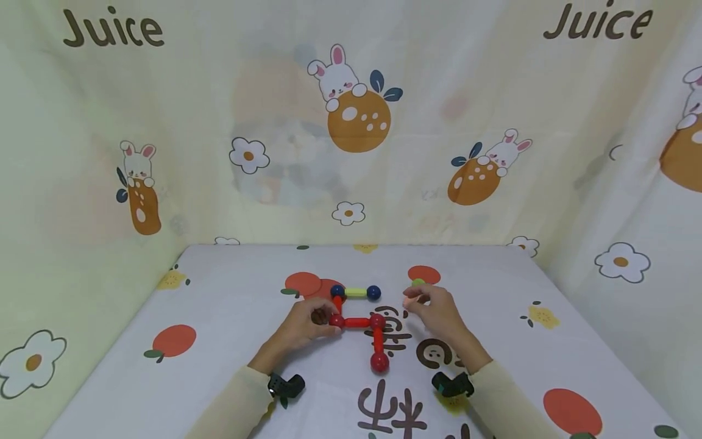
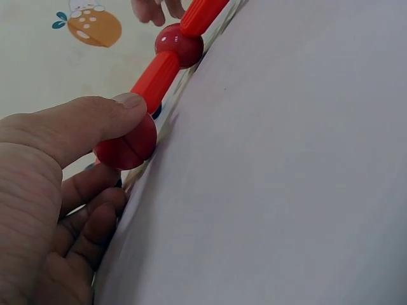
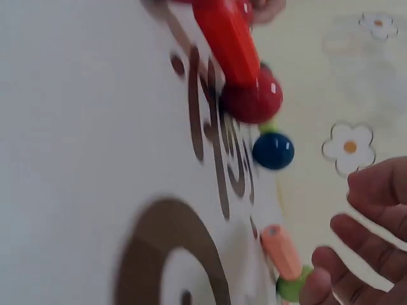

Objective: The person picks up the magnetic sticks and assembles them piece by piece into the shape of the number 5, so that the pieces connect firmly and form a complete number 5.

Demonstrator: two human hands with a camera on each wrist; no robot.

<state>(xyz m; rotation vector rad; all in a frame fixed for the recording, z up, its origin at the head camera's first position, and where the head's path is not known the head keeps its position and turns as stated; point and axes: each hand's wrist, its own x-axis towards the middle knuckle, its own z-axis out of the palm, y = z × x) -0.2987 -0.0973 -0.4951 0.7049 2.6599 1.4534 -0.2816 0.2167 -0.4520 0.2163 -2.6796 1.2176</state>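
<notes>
A joined chain of balls and rods lies on the table: red balls (image 1: 379, 363), red rods (image 1: 358, 322), a yellow-green rod (image 1: 355, 292) and two dark blue balls (image 1: 373, 293). My left hand (image 1: 304, 323) pinches the red ball (image 2: 130, 146) at the chain's left corner, thumb on its near side. My right hand (image 1: 437, 310) hovers right of the chain with fingers apart and nothing between them. Close by its fingertips sit a salmon-pink rod (image 3: 281, 251) and a green ball (image 3: 294, 284), which appear joined; the hand partly covers them in the head view.
The white tablecloth (image 1: 219, 378) carries printed fruit and dark lettering. A patterned curtain (image 1: 285, 201) rises behind the table's far edge, and further cloth hangs at both sides. Each wrist wears a black camera (image 1: 452, 384).
</notes>
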